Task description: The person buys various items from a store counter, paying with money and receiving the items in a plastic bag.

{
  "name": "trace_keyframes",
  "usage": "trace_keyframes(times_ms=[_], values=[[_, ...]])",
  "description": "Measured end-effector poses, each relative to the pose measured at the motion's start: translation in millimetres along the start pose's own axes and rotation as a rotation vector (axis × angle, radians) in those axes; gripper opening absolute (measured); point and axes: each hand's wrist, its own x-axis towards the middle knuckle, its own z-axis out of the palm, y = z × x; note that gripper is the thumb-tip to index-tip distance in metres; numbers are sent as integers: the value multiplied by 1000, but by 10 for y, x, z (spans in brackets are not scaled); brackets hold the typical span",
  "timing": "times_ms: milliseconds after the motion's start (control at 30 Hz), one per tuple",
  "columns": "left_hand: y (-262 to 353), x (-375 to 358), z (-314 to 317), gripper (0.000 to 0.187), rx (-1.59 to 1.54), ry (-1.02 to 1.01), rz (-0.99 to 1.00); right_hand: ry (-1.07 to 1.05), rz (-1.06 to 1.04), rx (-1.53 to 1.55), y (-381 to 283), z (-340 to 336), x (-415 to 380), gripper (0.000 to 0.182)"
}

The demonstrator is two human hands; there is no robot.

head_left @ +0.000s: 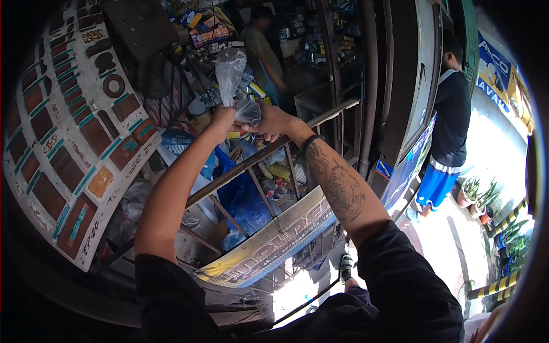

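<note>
Both hands meet high in front of the person, above a metal railing (274,151). Going from the big things to the small: at the left edge stands a large white display board (68,143) with rows of brown sample pieces, and behind the railing the shop shelves (211,28) are full of boxes and packets. Below the railing hangs a yellow and blue banner (274,240). Two other people are near, one in a green shirt (260,51) inside the shop and one in blue shorts (449,131) at the right side.

Left hand (220,120) is closed around the neck of a clear plastic bag (230,71), which stands up above the fist. Right hand (271,123) is closed too, and it holds the lower, filled part of the bag (249,111), where something dark lies inside; I cannot tell what it is.

It seems the filling is already done and the neck is gathered. I see no knot yet, so the closing is probably what remains.
</note>
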Motion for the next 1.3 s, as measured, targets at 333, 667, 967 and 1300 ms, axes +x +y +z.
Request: trace_keyframes(times_ms=[333, 667, 967, 1300], values=[[-44, -7, 19, 31, 71, -46, -67, 136, -301, -22, 37, 21, 36, 69], [-80, -4, 3, 35, 1, -83, -90, 41, -112, 124, -25, 18, 11, 51], [-61, 43, -75, 31, -142, -217, -105, 134, -26, 218, -61, -33, 8, 50], [-54, 11, -90, 48, 2, -284, -111, 225, 170, 345, -111, -95, -40, 60]])
